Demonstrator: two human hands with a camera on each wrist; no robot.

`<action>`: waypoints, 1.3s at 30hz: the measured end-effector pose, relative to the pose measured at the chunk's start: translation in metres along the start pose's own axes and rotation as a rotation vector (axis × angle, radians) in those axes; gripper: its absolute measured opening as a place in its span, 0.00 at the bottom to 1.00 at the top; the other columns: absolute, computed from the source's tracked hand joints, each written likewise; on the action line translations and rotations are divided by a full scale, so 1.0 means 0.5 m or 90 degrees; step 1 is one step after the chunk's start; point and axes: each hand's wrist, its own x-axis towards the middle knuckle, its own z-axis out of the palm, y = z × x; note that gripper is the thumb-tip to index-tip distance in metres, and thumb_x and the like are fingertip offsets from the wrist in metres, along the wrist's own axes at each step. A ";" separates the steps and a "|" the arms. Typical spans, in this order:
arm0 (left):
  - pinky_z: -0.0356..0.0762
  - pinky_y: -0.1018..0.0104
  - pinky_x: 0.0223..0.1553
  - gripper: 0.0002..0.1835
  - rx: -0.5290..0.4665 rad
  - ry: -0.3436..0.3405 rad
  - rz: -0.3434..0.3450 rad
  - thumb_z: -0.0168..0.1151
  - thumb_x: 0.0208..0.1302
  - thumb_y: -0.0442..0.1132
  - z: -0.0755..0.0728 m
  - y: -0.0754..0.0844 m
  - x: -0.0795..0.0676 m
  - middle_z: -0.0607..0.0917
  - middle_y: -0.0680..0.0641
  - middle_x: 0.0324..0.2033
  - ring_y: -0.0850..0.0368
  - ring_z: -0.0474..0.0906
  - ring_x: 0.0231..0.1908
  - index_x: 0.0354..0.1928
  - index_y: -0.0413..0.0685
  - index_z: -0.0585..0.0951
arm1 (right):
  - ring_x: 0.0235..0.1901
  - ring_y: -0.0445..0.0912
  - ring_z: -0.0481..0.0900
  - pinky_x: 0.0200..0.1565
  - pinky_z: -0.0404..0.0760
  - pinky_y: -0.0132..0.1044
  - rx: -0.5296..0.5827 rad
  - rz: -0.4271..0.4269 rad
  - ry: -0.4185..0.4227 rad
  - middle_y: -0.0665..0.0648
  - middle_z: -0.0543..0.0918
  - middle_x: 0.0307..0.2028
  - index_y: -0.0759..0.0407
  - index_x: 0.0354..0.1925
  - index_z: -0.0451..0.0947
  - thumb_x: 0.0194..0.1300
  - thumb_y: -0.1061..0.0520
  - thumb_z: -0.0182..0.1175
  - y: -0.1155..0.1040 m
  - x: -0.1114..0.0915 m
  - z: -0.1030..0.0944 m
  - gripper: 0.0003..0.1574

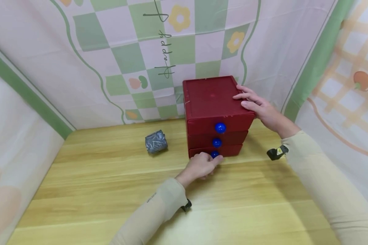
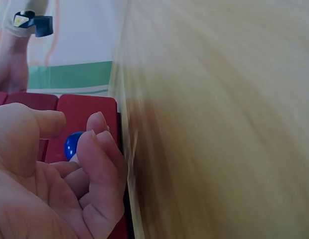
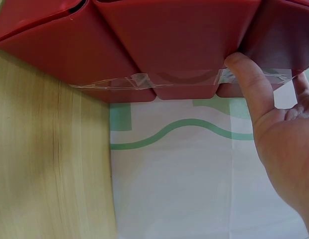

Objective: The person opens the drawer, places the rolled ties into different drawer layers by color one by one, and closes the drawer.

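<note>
A small dark-red cabinet (image 1: 213,98) has three stacked drawers, each with a round blue knob. My left hand (image 1: 200,165) is at the bottom drawer's knob (image 1: 214,154). In the left wrist view, its bent fingers partly cover that blue knob (image 2: 72,144), with the thumb apart from it. My right hand (image 1: 262,109) rests on the cabinet's top right edge, fingers spread over the top. The right wrist view has one of its digits touching the cabinet's side (image 3: 179,40), where clear tape runs across. All three drawers look closed.
Left of the cabinet, a small grey patterned bundle (image 1: 156,141), seemingly rolled fabric, lies on the wood-grain table (image 1: 110,190). Behind the cabinet hangs a green-and-white checked curtain (image 1: 125,58). More printed fabric (image 1: 349,112) hangs on the right.
</note>
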 end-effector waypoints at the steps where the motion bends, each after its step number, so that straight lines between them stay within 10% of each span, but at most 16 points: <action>1: 0.72 0.64 0.18 0.34 0.001 0.002 -0.002 0.53 0.72 0.66 0.000 -0.001 0.001 0.79 0.48 0.15 0.55 0.73 0.14 0.24 0.42 0.81 | 0.78 0.51 0.41 0.49 0.81 0.30 0.000 0.000 0.000 0.47 0.47 0.80 0.56 0.67 0.75 0.80 0.56 0.49 0.000 0.000 0.000 0.22; 19: 0.78 0.63 0.16 0.39 -0.055 -0.013 -0.104 0.43 0.69 0.75 0.019 0.012 0.033 0.81 0.45 0.15 0.53 0.79 0.14 0.30 0.46 0.82 | 0.78 0.51 0.41 0.49 0.80 0.29 0.000 -0.005 0.003 0.48 0.48 0.80 0.56 0.66 0.76 0.80 0.56 0.49 0.002 -0.002 0.002 0.22; 39: 0.80 0.62 0.16 0.34 -0.051 -0.018 -0.085 0.46 0.75 0.67 0.020 0.016 0.040 0.82 0.46 0.13 0.53 0.79 0.12 0.29 0.43 0.82 | 0.77 0.51 0.42 0.48 0.81 0.30 0.004 -0.006 0.005 0.48 0.48 0.80 0.57 0.66 0.76 0.80 0.56 0.49 0.000 0.000 0.002 0.22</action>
